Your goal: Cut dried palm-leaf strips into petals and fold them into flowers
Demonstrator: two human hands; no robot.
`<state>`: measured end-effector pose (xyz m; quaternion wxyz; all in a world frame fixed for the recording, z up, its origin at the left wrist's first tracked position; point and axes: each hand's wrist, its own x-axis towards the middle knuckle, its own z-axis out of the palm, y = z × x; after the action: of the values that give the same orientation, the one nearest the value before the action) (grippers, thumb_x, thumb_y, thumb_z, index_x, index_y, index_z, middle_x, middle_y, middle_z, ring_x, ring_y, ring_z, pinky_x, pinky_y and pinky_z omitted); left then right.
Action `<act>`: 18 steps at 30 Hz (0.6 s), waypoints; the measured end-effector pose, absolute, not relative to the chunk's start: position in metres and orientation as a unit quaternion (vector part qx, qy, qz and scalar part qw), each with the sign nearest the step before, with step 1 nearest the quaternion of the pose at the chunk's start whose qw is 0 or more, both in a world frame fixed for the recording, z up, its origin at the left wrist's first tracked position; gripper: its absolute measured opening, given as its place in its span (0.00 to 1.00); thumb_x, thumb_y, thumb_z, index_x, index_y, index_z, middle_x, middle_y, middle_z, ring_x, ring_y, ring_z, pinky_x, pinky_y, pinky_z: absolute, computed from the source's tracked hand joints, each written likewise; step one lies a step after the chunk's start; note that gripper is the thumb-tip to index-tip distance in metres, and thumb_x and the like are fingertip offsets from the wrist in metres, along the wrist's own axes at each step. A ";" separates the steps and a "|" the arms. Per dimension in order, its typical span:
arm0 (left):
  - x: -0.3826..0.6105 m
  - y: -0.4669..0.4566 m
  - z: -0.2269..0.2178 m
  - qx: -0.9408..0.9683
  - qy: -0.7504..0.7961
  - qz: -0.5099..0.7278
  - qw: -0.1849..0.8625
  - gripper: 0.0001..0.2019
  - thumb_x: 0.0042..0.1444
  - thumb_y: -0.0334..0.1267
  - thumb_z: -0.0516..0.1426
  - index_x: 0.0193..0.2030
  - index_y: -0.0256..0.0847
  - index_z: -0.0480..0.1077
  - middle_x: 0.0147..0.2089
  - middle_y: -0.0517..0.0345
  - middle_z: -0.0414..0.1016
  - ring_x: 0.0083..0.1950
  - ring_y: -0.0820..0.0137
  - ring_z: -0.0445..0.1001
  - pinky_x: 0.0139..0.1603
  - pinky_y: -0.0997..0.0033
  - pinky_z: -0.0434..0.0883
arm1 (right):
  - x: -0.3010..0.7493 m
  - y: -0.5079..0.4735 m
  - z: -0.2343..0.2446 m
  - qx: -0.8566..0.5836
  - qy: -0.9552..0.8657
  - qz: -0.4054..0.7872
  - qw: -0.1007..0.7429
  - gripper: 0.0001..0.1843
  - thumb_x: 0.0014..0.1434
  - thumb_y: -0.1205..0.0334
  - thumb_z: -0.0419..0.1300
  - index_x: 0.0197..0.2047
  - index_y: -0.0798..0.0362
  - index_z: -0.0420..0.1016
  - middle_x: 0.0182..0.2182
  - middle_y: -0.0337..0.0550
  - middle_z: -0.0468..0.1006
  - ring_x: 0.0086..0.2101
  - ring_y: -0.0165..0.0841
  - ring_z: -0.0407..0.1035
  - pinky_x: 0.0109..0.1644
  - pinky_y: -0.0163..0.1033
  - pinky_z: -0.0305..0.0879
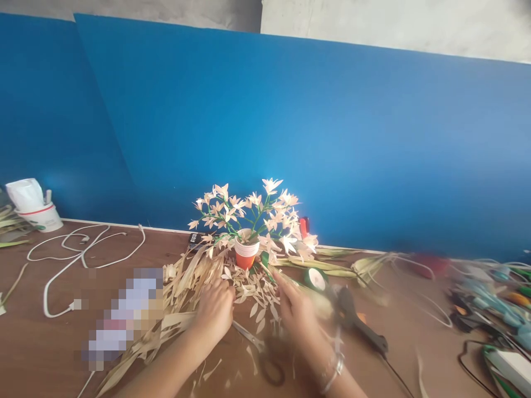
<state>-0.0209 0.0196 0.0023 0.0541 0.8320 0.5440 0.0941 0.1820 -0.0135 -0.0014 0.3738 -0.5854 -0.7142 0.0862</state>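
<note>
on the brown table [37, 348] in front of you, both your hands lie in a heap of pale craft scraps. your left hand [215, 308] rests knuckles up on the dried leaf strips [185, 282], its fingers curled down into them, so you cannot tell whether they pinch anything. your right hand [295, 309], blurred, reaches forward with its fingers stretched out and close together, the tips at the edge of the cut petals [253, 288]; nothing shows between them. a bracelet [338, 365] sits on that wrist.

the petals lie scattered between your two hands, just in front of an orange paper cup [245, 256] that stands upright and holds a spray of paper flowers [249, 207] on green stems. a pair of scissors [254, 338] lies flat on the table between your forearms, touched by neither hand. just right of your right hand lies a black glue gun [360, 327], with a roll of green tape [316, 279] near its nose. well to the left, a white cable [83, 255] loops across the table, and a white tub [42, 217] stands against the blue board [332, 138].
</note>
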 end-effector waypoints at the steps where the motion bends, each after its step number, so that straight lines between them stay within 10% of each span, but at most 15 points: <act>1: -0.021 0.019 0.003 0.832 0.544 0.092 0.055 0.11 0.49 0.24 0.51 0.32 0.37 0.74 0.37 0.46 0.74 0.47 0.56 0.69 0.44 0.60 0.63 | 0.182 -0.013 0.002 -0.597 -0.706 0.096 0.369 0.22 0.62 0.67 0.44 0.57 0.52 0.65 0.44 0.48 0.78 0.42 0.37 0.72 0.43 0.38 0.68; 18: -0.014 0.013 0.004 0.855 0.497 0.103 0.103 0.12 0.50 0.24 0.51 0.30 0.38 0.74 0.35 0.49 0.73 0.43 0.61 0.68 0.44 0.64 0.64 | 0.185 -0.018 0.018 -0.675 -0.710 0.183 0.085 0.16 0.46 0.76 0.52 0.32 0.53 0.77 0.31 0.43 0.79 0.31 0.32 0.70 0.33 0.32 0.57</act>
<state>-0.0141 0.0132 0.0039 0.1028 0.8553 0.4974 0.1027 0.1846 -0.0183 0.0181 0.0853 -0.6751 -0.7097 0.1825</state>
